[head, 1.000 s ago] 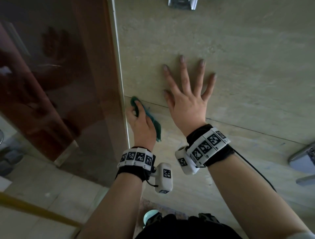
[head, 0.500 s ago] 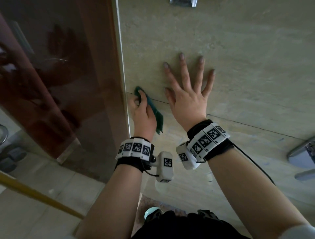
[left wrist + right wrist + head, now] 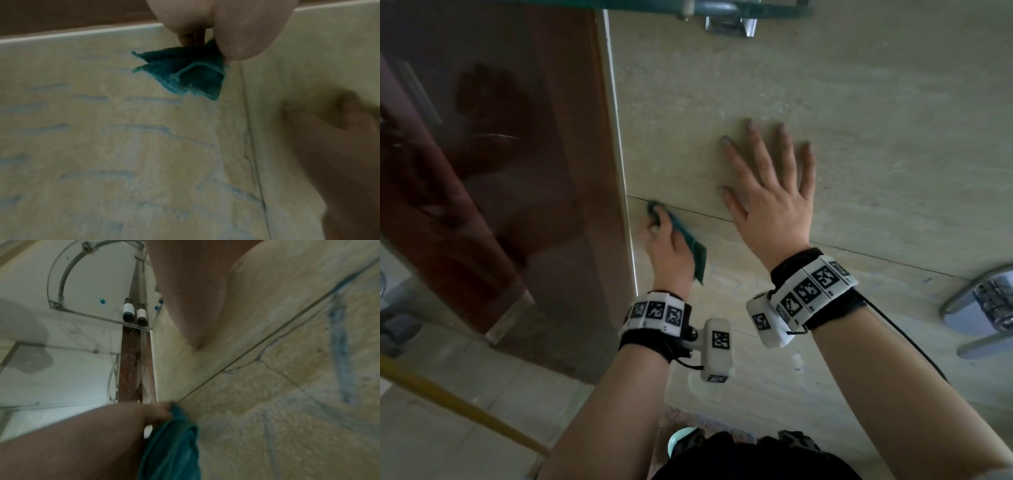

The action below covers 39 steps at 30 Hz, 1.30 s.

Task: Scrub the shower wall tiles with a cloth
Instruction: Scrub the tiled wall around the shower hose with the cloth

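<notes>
- Beige tiled wall (image 3: 859,137) fills most of the head view, with a dark grout line (image 3: 702,214) running from 9 o'clock down toward 4 o'clock; a reddish-brown glossy panel (image 3: 500,154) stands at 9 o'clock and a metal bracket (image 3: 729,25) at 12 o'clock.
- Faint blue streaks (image 3: 98,129) show on the tile in the left wrist view, below the cloth.
- Teal cloth (image 3: 683,241) sits at the wall's left edge, on and just under the grout line, bunched and folded, one loose corner hanging toward 5 o'clock.
- Left hand (image 3: 669,251) grips the cloth with fingers curled round it, knuckles turned to the wall, wrist straight below it at 6 o'clock.
- Right hand (image 3: 774,202) lies flat on the upper tile toward 3 o'clock of the cloth, fingers spread and straight, thumb tip near the grout line; it looks like a brace.
- Judged step: scrubbing the corner strip by the seam.
- To do it well, I would flatten more cloth against the tile rather than rub with a bunched edge, press firmly, work short overlapping strokes along the grout, then sweep toward 5 o'clock over the blue streaks.
- Keep the bracing palm clear of the stroke path, and shift it as the scrubbed patch widens.
</notes>
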### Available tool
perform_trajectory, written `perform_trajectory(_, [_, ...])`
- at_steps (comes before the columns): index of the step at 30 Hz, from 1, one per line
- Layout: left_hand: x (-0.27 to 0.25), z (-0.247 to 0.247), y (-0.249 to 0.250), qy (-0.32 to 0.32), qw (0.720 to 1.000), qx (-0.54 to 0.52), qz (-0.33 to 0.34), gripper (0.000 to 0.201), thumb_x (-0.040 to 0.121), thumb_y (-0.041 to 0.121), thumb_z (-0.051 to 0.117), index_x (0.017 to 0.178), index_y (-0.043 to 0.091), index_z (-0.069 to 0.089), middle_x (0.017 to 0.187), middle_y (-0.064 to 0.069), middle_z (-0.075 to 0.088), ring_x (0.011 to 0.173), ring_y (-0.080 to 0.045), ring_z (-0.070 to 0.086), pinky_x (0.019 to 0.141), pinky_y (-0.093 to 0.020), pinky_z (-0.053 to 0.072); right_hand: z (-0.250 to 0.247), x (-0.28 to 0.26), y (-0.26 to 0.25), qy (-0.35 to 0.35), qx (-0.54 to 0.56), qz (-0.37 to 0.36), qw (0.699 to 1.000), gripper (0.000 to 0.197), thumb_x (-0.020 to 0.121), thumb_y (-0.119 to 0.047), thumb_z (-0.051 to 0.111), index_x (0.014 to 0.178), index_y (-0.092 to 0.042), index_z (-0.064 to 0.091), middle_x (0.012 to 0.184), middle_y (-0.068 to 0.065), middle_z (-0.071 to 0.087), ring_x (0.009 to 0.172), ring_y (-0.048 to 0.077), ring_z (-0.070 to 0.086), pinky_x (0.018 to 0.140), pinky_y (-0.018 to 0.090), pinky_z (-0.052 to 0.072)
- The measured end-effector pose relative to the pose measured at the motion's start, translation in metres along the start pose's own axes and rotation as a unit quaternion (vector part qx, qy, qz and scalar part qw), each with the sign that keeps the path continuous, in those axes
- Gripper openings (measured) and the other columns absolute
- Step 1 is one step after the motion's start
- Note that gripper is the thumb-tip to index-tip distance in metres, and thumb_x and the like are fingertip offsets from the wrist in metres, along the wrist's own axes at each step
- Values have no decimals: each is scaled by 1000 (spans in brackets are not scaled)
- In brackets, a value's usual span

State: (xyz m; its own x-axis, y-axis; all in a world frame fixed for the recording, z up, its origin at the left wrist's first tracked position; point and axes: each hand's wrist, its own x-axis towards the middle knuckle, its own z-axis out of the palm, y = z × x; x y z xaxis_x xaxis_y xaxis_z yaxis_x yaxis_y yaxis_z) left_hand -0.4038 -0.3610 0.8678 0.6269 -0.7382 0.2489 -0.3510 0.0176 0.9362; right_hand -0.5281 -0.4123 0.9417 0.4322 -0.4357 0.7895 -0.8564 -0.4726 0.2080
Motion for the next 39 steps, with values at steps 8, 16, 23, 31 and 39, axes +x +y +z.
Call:
perform_trajectory(8, [-30, 21, -29, -28, 988, 95, -114, 51, 99, 5, 37, 149, 10, 29, 149, -19, 26, 131, -39, 35, 107, -43, 34, 1, -2, 5, 17, -1, 3, 1000, 56, 98, -46, 46, 149, -29, 31, 157, 0, 25, 143, 32, 10, 115, 48, -10])
perform_trajectory(16, [-12, 24, 19, 28, 996, 24, 78, 51, 96, -1, 40, 147, 2, 32, 140, -22, 31, 123, -35, 42, 108, -39, 34, 1, -3, 5, 8, -9, -2, 1000, 57, 98, -44, 46, 150, -28, 28, 157, 1, 23, 143, 34, 10, 113, 49, -13])
perform_trajectory(23, [-14, 19, -15, 37, 995, 55, -78, 51, 100, 6, 37, 150, 12, 28, 151, -18, 24, 130, -37, 37, 106, -42, 33, -1, -3, 5, -11, -9, -4, 1000, 57, 98, -44, 44, 150, -30, 26, 159, 1, 20, 144, 33, 7, 113, 49, -14])
perform_trajectory(31, [-12, 19, 9, 10, 999, 19, -35, 51, 100, 2, 34, 150, 3, 23, 151, -23, 16, 134, -32, 30, 106, -19, 21, -11, -4, 13, -30, -1, -14, 999, 58, 98, -43, 45, 151, -31, 25, 159, -2, 17, 145, 30, 6, 114, 45, -14])
perform_trajectory(39, [-41, 39, -11, -24, 989, 92, -111, 53, 101, 9, 32, 152, 17, 20, 156, -11, 13, 129, -30, 39, 106, -39, 25, -19, -17, 39, 1, -20, -3, 1000, 56, 97, -45, 48, 149, -28, 32, 157, 0, 25, 143, 35, 16, 115, 53, 3])
